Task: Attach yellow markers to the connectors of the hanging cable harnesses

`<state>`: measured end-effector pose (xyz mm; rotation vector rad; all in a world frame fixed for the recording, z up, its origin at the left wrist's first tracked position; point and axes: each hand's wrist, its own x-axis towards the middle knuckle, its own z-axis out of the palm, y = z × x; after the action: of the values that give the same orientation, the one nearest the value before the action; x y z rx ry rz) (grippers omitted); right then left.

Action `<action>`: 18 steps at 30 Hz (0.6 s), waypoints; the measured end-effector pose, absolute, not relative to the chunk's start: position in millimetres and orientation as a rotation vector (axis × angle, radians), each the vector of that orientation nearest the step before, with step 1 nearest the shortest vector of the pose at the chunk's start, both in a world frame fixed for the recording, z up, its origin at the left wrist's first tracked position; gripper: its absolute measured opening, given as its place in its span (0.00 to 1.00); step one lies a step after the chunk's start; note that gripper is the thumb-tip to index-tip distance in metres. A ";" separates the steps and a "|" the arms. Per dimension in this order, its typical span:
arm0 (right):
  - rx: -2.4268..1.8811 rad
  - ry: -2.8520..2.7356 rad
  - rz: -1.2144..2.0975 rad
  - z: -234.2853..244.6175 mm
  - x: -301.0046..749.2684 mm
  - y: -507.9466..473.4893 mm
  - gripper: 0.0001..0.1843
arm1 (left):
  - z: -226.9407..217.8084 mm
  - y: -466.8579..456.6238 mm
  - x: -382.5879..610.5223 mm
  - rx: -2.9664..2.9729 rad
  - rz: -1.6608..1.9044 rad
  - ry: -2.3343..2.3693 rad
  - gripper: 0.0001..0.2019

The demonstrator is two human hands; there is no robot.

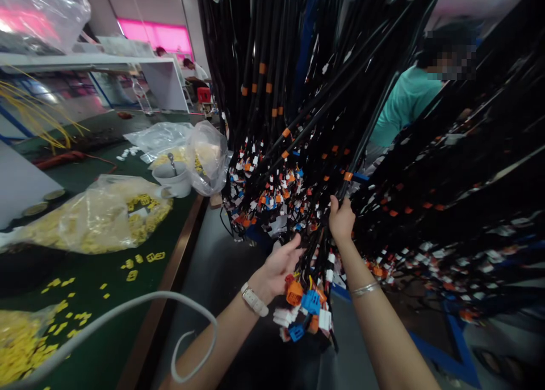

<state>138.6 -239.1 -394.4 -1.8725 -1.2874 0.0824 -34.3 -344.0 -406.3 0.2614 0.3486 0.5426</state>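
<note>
Black wire harnesses (pixel 323 123) with orange, blue and white plastic connectors hang before me beside the green counter (pixel 106 333); my left hand (pixel 279 271) cups a connector cluster (pixel 306 307), my right hand (pixel 340 219) grips a cable.

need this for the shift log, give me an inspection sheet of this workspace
surface: green table at left, strewn with loose yellow parts.
job's things: hanging black wire harnesses; connector cluster orange, blue, white.
clutter: bag of yellow parts, white cup, clear bags.
grippers: left hand holds the connector cluster; right hand grips a harness branch higher up.
cables: white cord loops over the table edge.
surroundings: person in teal shirt behind the harnesses.
</note>
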 end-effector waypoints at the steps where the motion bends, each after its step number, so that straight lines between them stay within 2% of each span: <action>1: -1.811 -1.274 0.152 -397.4 140.8 -241.5 0.25 | -410.9 -344.2 -34.9 0.280 0.550 0.406 0.23; 4: -1.544 -1.206 0.595 -409.9 147.9 -256.7 0.26 | -425.7 -344.8 -38.6 0.374 0.605 0.564 0.11; 8: -1.264 -1.025 1.291 -421.9 154.5 -290.5 0.20 | -440.0 -344.5 -46.0 0.497 0.638 0.598 0.12; 13: -1.206 -0.862 1.469 -409.4 155.0 -324.2 0.17 | -448.1 -341.0 -53.7 0.686 0.658 0.696 0.16; 18: -1.211 -0.751 1.535 -395.5 156.5 -340.0 0.15 | -453.2 -332.9 -55.2 1.160 0.755 0.894 0.17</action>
<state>156.5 -340.0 -395.5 -1.2106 -0.7506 1.5354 -55.2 -332.9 -453.2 1.1601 0.8939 0.7552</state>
